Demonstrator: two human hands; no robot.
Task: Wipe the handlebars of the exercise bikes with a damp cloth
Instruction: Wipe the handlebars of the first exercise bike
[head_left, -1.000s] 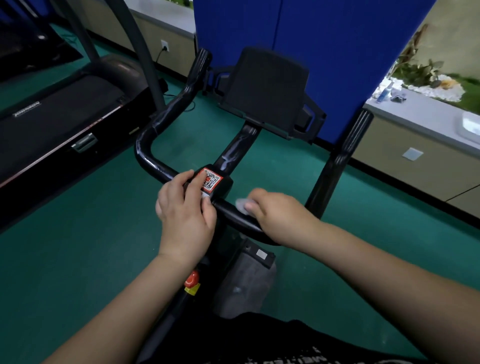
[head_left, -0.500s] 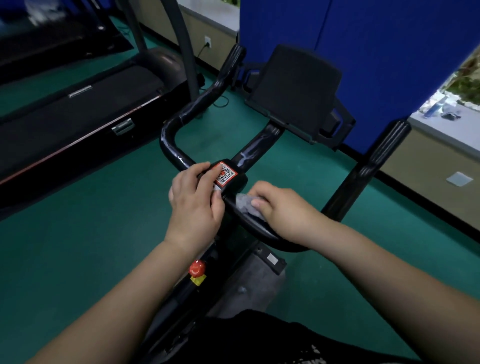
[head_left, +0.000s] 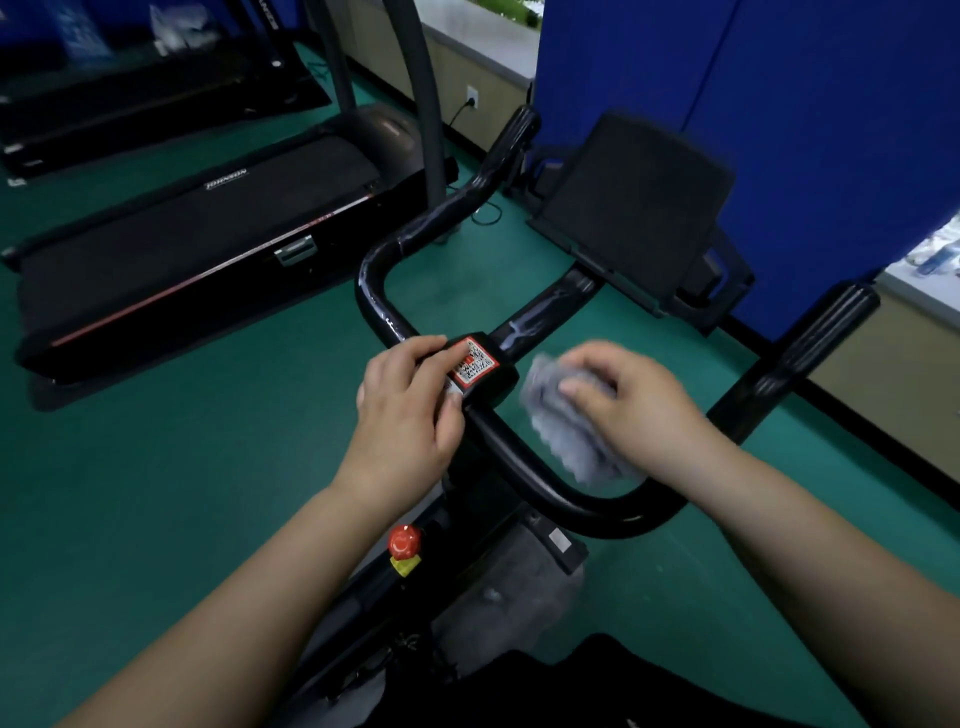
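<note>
The exercise bike's black handlebar (head_left: 524, 462) loops in front of me, with a red-and-white QR sticker (head_left: 472, 361) on its centre clamp. My left hand (head_left: 410, 405) grips the bar just left of the clamp, fingers curled over the top. My right hand (head_left: 634, 400) holds a grey cloth (head_left: 569, 421), blurred by motion. The cloth hangs a little above and beyond the right part of the bar, apart from it.
A black tablet holder (head_left: 634, 208) rises behind the clamp. A red knob (head_left: 404, 540) sits on the frame below. A black treadmill (head_left: 197, 234) lies to the left on the green floor. Blue partition panels (head_left: 779, 130) stand behind the bike.
My right hand has lifted off the bar with the cloth, which now shows unfolded and hanging. The left hand keeps its grip. The camera has turned left.
</note>
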